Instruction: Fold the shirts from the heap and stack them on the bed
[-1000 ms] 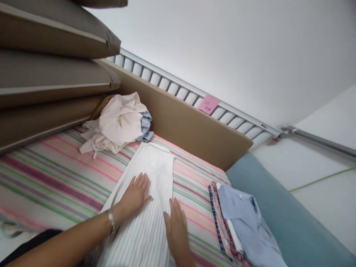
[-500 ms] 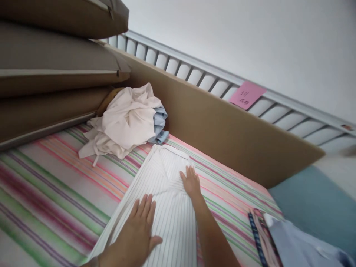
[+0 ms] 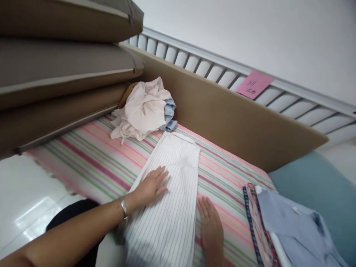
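A white pinstriped shirt (image 3: pixel 172 193) lies folded into a long strip on the striped mat (image 3: pixel 91 163). My left hand (image 3: pixel 151 185) lies flat and open on the shirt's left side, a bracelet on its wrist. My right hand (image 3: pixel 210 226) rests flat and open on the mat, against the shirt's right edge. Both hands hold nothing.
A crumpled pile of cream and light blue clothes (image 3: pixel 144 109) sits at the mat's far end. Folded shirts (image 3: pixel 280 222) are stacked at the right. Brown cushions (image 3: pixel 61 70) are piled at the left. A cardboard panel (image 3: pixel 222 115) and a railing with a pink note (image 3: pixel 254 84) stand behind.
My right hand has drawn back from the shirt's upper part to its lower right edge. My left hand slid up along the left side. The view shifted.
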`<state>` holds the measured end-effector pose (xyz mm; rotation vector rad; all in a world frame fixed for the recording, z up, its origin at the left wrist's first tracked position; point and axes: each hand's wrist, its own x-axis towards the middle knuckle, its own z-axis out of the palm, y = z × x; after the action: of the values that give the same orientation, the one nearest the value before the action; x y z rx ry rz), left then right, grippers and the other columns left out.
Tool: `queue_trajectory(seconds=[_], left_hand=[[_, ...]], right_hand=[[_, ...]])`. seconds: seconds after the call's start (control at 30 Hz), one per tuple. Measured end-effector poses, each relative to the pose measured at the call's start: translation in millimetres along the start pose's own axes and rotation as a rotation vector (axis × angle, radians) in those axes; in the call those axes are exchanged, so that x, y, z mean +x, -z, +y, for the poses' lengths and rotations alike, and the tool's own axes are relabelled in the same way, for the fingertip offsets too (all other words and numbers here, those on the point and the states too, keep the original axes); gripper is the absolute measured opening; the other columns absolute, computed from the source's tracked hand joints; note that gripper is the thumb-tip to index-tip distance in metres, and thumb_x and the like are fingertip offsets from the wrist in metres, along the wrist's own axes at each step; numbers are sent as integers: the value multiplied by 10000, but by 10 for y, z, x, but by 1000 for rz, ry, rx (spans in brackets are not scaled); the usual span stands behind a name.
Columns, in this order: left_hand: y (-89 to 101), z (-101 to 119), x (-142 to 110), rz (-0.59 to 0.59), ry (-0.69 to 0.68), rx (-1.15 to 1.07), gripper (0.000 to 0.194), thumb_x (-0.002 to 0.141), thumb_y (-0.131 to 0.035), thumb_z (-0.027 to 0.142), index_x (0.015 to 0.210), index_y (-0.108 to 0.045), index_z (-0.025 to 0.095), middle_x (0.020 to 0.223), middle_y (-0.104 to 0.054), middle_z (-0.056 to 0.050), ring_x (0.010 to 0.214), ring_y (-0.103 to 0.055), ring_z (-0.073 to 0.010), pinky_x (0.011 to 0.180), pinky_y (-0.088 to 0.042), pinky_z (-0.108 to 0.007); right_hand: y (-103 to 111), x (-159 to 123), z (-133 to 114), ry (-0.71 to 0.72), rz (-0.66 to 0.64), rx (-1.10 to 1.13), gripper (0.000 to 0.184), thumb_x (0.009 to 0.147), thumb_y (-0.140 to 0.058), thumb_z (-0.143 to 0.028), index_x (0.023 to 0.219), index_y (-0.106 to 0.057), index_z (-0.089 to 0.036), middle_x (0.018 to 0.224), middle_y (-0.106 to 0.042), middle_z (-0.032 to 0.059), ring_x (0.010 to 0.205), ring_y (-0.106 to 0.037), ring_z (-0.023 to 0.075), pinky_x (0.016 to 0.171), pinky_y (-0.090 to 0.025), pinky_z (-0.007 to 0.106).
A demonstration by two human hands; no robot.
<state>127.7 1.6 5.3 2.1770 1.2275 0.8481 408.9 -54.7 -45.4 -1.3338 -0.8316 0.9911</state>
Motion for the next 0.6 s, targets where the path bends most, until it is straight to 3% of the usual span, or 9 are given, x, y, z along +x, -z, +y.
queue_trajectory(seconds=[0.1,0.2,0.23,0.3,0.37,0.47,0.6], left_hand=[[268,88,-534,272,74,-327,292,881,-465,334,1075,-632,193,1161,-636,-94,1113,-562,-197,993,-416,-377],[335,47,-1276,448,457,-603,281,831,-511,401,909,-654,172,852,-691,-56,798,-652,-183,787,-512,-334],[301,-4,-1518,456,605,-650,303,802,-529,425,890,-648,160,809,-685,-56,750,-650,-186,739,-515,-331],[167,-142,-1916,359,881,-674,341,728,-579,423,907,-627,135,839,-681,-89,767,-650,-220,699,-509,-348],[3,-285,-2145,217,1014,-643,430,626,-655,335,989,-596,112,974,-663,-144,915,-629,-274,743,-497,-375],[-163,-455,-2203,117,975,-652,616,496,-709,191,1088,-562,100,1152,-601,-178,1122,-532,-297,881,-447,-371],[-184,-605,-2104,21,860,-708,584,469,-740,236,1021,-603,102,1145,-610,-159,1154,-507,-294,968,-384,-382]], right_hand=[[611,-945,168,-133,21,200,456,655,-644,-534,1050,-630,-307,1192,-623,60,1124,-568,259,991,-437,469],[881,-1556,304,-328,-2,139,501,477,-757,-582,863,-684,-271,988,-703,90,971,-645,303,890,-494,478],[883,-1685,355,-422,-28,91,512,453,-774,-578,834,-688,-247,942,-711,104,928,-659,310,866,-500,477],[787,-1844,474,-576,-71,-44,507,458,-788,-553,815,-690,-207,888,-713,130,881,-670,317,829,-502,477],[610,-1900,604,-602,-82,-173,515,422,-818,-493,809,-687,-179,881,-708,151,914,-657,337,816,-496,478],[321,-1893,782,-505,-140,-238,592,313,-844,-409,829,-679,-170,972,-697,147,1044,-600,344,880,-466,451],[74,-1901,928,-463,-248,-220,595,387,-811,-405,906,-679,-145,974,-704,120,999,-621,310,933,-426,444]])
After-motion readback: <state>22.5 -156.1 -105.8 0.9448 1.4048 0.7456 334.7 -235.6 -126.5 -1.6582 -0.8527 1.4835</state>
